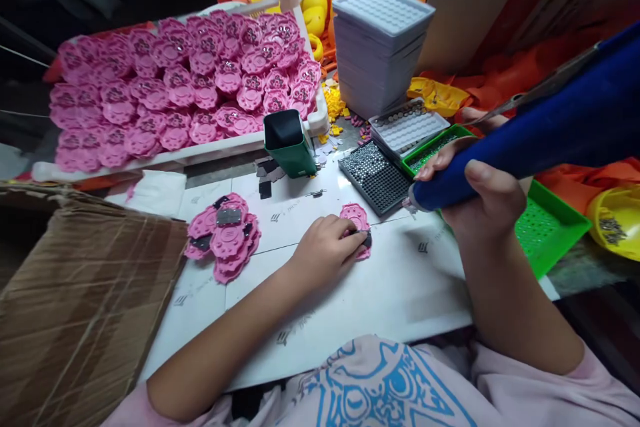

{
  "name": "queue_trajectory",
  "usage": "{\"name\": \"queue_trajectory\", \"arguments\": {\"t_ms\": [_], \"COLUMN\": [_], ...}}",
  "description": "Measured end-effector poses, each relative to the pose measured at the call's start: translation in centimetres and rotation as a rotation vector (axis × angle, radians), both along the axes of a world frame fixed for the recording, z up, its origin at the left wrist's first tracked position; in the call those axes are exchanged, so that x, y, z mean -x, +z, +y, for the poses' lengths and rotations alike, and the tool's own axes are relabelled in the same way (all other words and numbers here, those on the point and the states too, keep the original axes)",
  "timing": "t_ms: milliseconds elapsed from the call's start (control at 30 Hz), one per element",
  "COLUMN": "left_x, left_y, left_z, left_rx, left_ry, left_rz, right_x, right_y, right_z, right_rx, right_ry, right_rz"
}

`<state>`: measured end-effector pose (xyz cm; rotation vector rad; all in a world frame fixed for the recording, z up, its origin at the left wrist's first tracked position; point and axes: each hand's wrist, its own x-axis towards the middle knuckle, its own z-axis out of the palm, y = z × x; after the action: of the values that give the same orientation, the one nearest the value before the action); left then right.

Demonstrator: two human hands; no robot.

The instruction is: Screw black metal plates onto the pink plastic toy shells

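Note:
On the white work surface, my left hand (pixel 330 245) holds down a pink plastic piece (pixel 356 215), its fingers bent over a small dark part on it. My right hand (pixel 487 197) is wrapped round a blue screwdriver-like tool (pixel 530 140), raised above the surface, its tip pointing down and left near the corner of a black perforated tray (pixel 375 177). Left of my left hand lies a pile of similar pink pieces (pixel 230 240), with grey and black parts among them.
A large tray (pixel 320 113) of pink pieces stands at the back left, beside a green container (pixel 293 147). White stacked trays (pixel 375 53), green trays (pixel 555 227) and a yellow bowl (pixel 620 220) are to the right. A cardboard box (pixel 85 300) borders the left.

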<state>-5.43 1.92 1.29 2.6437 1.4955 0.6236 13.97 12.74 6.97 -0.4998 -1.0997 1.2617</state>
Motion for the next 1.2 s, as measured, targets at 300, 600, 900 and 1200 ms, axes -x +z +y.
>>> {"name": "queue_trajectory", "arguments": {"t_ms": [300, 600, 900, 1200], "left_x": [0.6, 0.8, 0.8, 0.9], "left_y": [-0.9, -1.0, -1.0, -0.9], "left_z": [0.4, 0.4, 0.4, 0.4], "left_rx": [0.002, 0.084, 0.122, 0.140], "left_ry": [-0.002, -0.003, -0.015, -0.020], "left_rz": [-0.206, -0.330, -0.332, -0.340], "right_x": [4.0, 6.6, 6.2, 6.7], "right_y": [2.1, -1.3, -1.4, -1.3], "right_z": [3.1, 4.8, 5.1, 4.9], "right_rx": [0.039, -0.049, -0.034, -0.031], "right_ry": [-0.030, 0.083, 0.054, 0.053], "right_rz": [-0.028, -0.054, -0.109, -0.057]}}
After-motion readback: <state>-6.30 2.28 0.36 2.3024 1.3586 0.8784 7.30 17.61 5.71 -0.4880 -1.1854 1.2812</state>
